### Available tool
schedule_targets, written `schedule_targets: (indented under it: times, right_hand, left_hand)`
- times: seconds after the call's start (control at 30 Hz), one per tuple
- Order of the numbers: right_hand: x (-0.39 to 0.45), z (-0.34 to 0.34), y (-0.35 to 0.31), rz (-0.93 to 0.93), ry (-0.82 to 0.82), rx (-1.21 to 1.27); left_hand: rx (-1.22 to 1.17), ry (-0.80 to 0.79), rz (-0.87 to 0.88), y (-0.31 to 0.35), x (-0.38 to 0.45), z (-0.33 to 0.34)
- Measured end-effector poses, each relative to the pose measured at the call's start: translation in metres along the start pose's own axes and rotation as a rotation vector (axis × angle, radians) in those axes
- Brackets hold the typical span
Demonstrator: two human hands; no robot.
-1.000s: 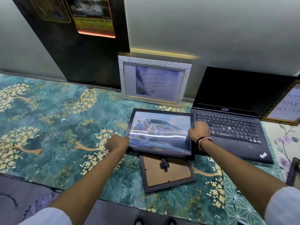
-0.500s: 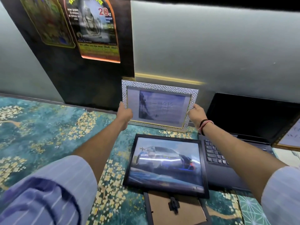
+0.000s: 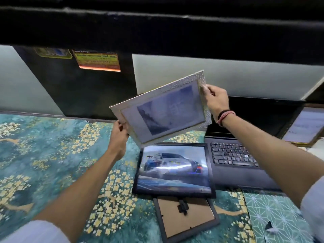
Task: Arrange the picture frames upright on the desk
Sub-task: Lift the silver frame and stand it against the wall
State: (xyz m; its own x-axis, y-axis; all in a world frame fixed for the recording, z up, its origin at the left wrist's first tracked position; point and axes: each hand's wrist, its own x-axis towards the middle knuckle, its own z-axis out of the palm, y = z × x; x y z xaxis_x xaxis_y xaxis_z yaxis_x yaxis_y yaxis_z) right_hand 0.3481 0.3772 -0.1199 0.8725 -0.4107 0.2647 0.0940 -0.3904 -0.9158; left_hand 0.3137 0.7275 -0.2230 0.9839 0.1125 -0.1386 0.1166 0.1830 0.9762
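Observation:
A white textured picture frame point(image 3: 163, 109) hangs tilted in the air above the desk, its right end higher. My left hand point(image 3: 119, 135) grips its lower left corner and my right hand point(image 3: 213, 100) grips its upper right edge. Below it a black frame with a car picture point(image 3: 173, 171) lies flat and face up on the desk. Nearer to me a third black frame point(image 3: 187, 220) lies face down, its brown backing and stand clip showing. A gold-edged frame point(image 3: 303, 127) leans at the far right.
An open black laptop point(image 3: 235, 155) sits right of the car frame. The desk point(image 3: 52, 155) has a teal floral cover. A dark wall panel with posters point(image 3: 98, 60) and a pale wall stand behind; a dark shelf edge runs overhead.
Both hands left the car frame, reached to the white frame leaning on the wall, and have lifted it off the desk and tilted it.

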Motion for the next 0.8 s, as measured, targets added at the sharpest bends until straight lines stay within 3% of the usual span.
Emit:
schedule_targets:
  times: [0.17,0.3,0.37,0.47,0.53,0.67,0.8]
  right_hand:
    - [-0.008,-0.050,-0.039,-0.096,-0.050,-0.104]
    - [-0.072,-0.113,-0.003,-0.216,0.428,-0.240]
    - [-0.114,-0.138,0.036,-0.024,0.550,-0.148]
    - [-0.153,-0.177,0.082,0.358,0.388,0.266]
    - [-0.161,-0.216,0.107,0.369,0.243,0.467]
    - [-0.142,-0.318,0.143,0.327,0.259,0.374]
    - [-0.109,-0.450,0.182,0.280,0.302,0.172]
  left_hand:
    - [-0.187,-0.004,-0.109,-0.007,-0.056,0.025]
    - [-0.330,-0.096,-0.195,-0.035,-0.100,0.075]
    - [-0.414,-0.125,-0.237,-0.054,-0.123,0.111]
    - [-0.524,-0.140,-0.307,-0.081,-0.158,0.176]
    - [-0.554,-0.149,-0.330,-0.098,-0.185,0.231]
    - [-0.633,-0.231,-0.352,-0.128,-0.239,0.338]
    - [-0.460,-0.250,-0.305,-0.125,-0.258,0.425]
